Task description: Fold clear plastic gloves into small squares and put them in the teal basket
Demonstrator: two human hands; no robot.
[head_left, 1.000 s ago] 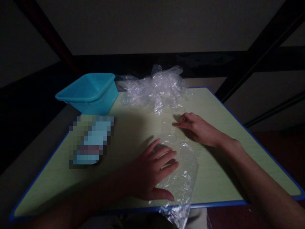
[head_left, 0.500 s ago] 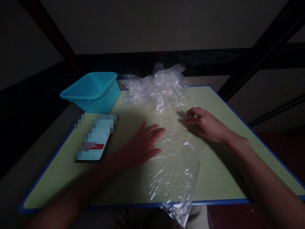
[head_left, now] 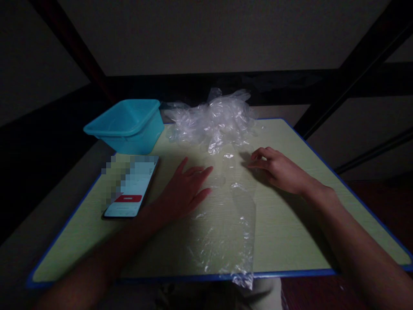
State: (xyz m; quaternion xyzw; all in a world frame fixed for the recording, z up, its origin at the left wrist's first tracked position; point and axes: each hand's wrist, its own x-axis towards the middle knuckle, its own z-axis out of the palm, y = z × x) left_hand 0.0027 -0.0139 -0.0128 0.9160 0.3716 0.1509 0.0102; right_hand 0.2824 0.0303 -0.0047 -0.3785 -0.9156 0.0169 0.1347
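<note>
Head view: the table (head_left: 293, 241), pale-topped with a blue edge band, supports the items listed below. A heap of crumpled clear plastic (head_left: 216, 120) occupies the middle of the far edge. A blue tub (head_left: 138, 142) is positioned at the far left corner, upright, open side up, beside the heap. One clear plastic glove (head_left: 222, 234) lies flat in front of the heap; its finger sections point toward the far edge, and its cuff end overhangs the near edge. Left hand (head_left: 190, 189): located at the left side of the glove, palm down, fingers extended and spread, gripping nothing. Contact with the film cannot be confirmed. Right hand (head_left: 274, 168): located to the right of the glove's finger sections, fingers bent, thumb extended close to the index finger. Whether film is pinched between them cannot be determined. A phone (head_left: 138, 178) lies left of the left hand, screen lit, showing a red bar; its upper left portion is pixelated.
</note>
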